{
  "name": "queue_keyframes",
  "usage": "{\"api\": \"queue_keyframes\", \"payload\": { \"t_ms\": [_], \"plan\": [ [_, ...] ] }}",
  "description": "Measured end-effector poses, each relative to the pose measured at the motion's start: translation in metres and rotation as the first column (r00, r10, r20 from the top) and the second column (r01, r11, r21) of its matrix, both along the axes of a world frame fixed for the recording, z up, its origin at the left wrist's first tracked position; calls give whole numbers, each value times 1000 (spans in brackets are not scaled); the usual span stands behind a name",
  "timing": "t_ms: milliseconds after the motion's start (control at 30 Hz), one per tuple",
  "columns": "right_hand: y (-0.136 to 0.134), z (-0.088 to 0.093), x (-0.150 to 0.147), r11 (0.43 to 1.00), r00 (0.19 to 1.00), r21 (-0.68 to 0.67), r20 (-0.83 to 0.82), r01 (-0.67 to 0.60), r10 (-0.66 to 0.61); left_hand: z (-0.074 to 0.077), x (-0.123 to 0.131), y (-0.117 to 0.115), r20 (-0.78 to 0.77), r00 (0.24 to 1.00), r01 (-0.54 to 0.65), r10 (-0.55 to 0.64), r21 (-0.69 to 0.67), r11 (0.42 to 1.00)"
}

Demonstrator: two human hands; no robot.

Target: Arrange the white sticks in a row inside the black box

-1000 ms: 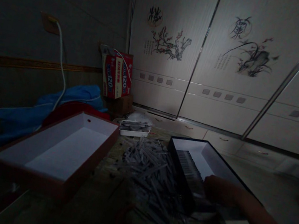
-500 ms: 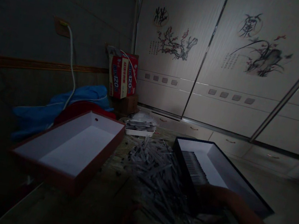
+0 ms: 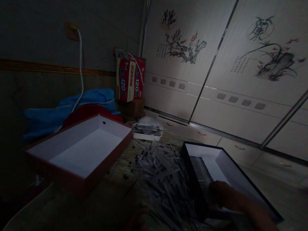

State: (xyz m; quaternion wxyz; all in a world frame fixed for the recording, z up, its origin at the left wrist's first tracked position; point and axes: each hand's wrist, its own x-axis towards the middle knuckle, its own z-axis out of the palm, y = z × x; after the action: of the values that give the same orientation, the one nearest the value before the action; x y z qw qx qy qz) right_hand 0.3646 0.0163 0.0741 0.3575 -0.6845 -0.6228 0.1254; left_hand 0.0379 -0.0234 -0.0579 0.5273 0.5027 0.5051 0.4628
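Observation:
My right hand (image 3: 225, 194) reaches over the near end of a dark-rimmed box (image 3: 251, 187) with a white inside. Its fingers curl down at the end of a neat row of slim pen-like sticks (image 3: 201, 168) along the box's left wall; what they grip is hidden. A loose heap of similar slim, clear and dark sticks (image 3: 162, 172) spreads over the table left of that box. Low in the middle, my left hand (image 3: 135, 228) is a dim shape near the heap's near end, its fingers lost in the dark.
A red-brown box (image 3: 73, 153) with a bare white inside stands at the left. Behind the heap sits a white tray (image 3: 147, 136) of sticks. Blue cloth (image 3: 85, 100), a white cable (image 3: 82, 60) and red cartons (image 3: 130, 78) lie by the wall.
My right hand has shifted slightly up along the row inside the dark box. The view has turned a little to the left. My left hand stays low in the middle.

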Motion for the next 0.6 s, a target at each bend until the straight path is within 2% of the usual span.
{"api": "queue_keyframes", "payload": {
  "t_ms": [100,167,200,267,367,467,533,600],
  "plan": [
    [-16,26,-16,992,991,-40,70,-115,118,6,0,-1,-36,996,-85,84,-27,996],
    [-33,31,-41,988,983,-7,101,-152,152,9,-2,-1,-61,988,-148,145,-42,988],
    [-42,28,-58,981,978,-1,75,-196,196,10,-4,-1,-68,984,-170,166,-54,984],
    [-58,12,-96,971,971,-17,21,-239,239,12,-7,-1,-61,983,-177,172,-82,981],
    [-67,-29,-151,947,952,-130,48,-295,303,16,-13,-1,-60,990,-137,131,-106,985],
    [-60,-64,-188,967,957,-160,186,-196,224,21,-17,-1,-73,993,-101,93,-117,988],
    [-54,-75,-201,976,942,-180,290,-121,170,23,-19,0,-81,995,-70,59,-136,988],
    [-49,-77,-207,976,914,-208,379,-67,144,24,-19,1,-99,994,-59,46,-136,989]
  ]
}}
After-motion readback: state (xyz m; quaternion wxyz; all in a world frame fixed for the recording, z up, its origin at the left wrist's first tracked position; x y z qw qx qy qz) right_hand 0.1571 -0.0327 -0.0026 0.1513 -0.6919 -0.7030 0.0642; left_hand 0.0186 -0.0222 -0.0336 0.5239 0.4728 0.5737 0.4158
